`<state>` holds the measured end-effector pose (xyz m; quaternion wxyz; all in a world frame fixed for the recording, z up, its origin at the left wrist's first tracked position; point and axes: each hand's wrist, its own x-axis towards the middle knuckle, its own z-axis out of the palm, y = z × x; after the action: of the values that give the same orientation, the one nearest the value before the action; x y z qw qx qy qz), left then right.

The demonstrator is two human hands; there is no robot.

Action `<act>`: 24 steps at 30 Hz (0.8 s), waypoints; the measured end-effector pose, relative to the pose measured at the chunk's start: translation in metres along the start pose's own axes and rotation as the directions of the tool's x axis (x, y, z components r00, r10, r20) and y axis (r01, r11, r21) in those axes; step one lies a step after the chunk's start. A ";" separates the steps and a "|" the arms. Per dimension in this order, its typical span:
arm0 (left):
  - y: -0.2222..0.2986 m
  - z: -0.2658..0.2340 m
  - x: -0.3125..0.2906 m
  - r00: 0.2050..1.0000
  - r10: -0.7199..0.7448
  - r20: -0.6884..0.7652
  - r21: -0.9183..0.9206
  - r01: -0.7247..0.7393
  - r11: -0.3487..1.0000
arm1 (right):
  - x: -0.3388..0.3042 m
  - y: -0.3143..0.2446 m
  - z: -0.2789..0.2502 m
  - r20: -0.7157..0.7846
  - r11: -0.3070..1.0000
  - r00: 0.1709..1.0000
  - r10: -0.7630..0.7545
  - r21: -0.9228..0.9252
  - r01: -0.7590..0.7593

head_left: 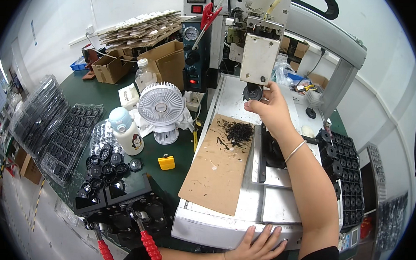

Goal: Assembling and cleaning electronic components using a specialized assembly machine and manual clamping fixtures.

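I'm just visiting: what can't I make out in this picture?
All in the head view:
- The far side of the round black part: turned away from the camera, at the right hand.
- The right end of the black fixture: behind the right forearm.
- The left palm: hidden by the back of the left hand.
- Single black scraps: too small to identify.

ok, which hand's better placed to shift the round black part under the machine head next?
Right, I'd say. The right hand pinches the round black part, just below the white machine head. The left hand rests well away, on the front edge of the machine base.
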<state>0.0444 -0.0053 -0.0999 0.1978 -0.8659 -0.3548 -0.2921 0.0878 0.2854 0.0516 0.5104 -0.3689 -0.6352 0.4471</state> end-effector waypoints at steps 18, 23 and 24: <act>0.001 0.000 -0.001 1.000 -0.002 0.004 -0.024 0.002 1.000 | -0.001 -0.001 0.001 0.009 0.999 1.000 -0.003 0.043 0.003; 0.000 0.000 -0.001 1.000 -0.006 0.006 -0.016 0.006 1.000 | -0.002 -0.002 0.001 0.010 1.000 1.000 -0.002 0.027 0.001; 0.001 0.001 -0.002 1.000 0.001 0.025 0.003 -0.001 1.000 | -0.003 -0.002 0.001 0.011 1.000 1.000 0.002 0.020 -0.002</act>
<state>0.0442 -0.0061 -0.1019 0.1948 -0.8693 -0.3572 -0.2806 0.0869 0.2820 0.0527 0.5103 -0.3619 -0.6331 0.4559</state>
